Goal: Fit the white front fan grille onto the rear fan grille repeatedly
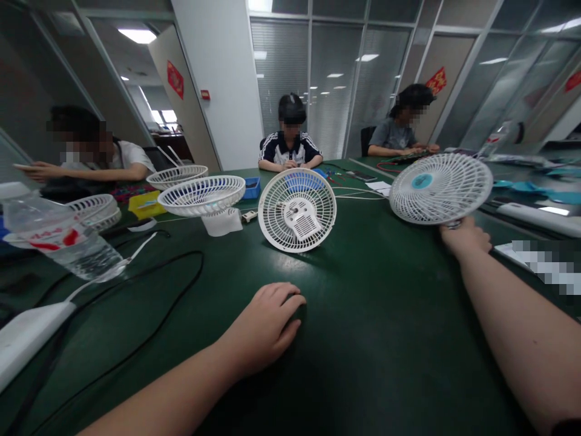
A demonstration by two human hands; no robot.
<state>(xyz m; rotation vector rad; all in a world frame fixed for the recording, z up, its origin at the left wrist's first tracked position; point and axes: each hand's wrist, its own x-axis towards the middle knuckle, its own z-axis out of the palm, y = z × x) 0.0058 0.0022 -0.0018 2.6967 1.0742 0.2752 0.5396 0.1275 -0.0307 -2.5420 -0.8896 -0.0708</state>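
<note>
My right hand is closed at the lower edge of a white fan, whose round grille has a light-blue centre badge; the exact part it grips is mostly hidden. The fan is tilted at the right side of the table. My left hand lies on the green table, palm down, with fingers loosely bent and slightly apart, and I see nothing in it. Beyond it, a white rear fan grille with a motor housing stands on edge, facing me. Left of that, another white grille rests on a white piece.
A water bottle leans at the left by a white power strip and black cables. Further grilles, a yellow bin and a blue bin stand behind. Three people sit around the far side.
</note>
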